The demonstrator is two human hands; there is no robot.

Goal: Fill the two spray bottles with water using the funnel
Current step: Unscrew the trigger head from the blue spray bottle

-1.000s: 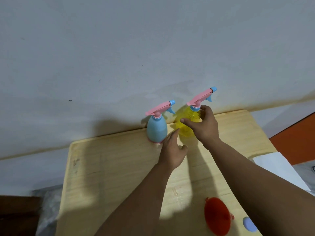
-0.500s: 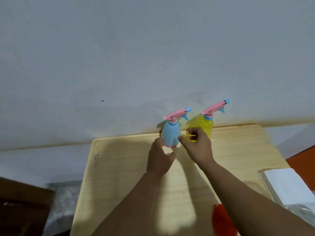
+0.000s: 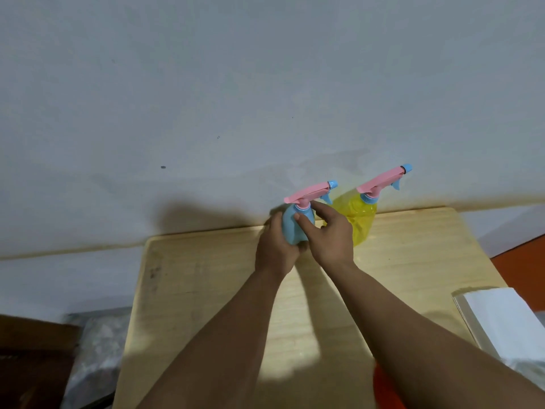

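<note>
Both hands, left (image 3: 275, 249) and right (image 3: 331, 236), are clasped around blue spray bottle (image 3: 295, 224) at table's (image 3: 206, 290) far edge, likely steadied for uncapping

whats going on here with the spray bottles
A person has both hands on the blue spray bottle at the back of the wooden table: the left hand grips its body, the right hand holds it near the neck. Its pink trigger top is on. The yellow spray bottle stands beside it, untouched. An orange thing, likely the funnel, lies at the near edge.
</note>
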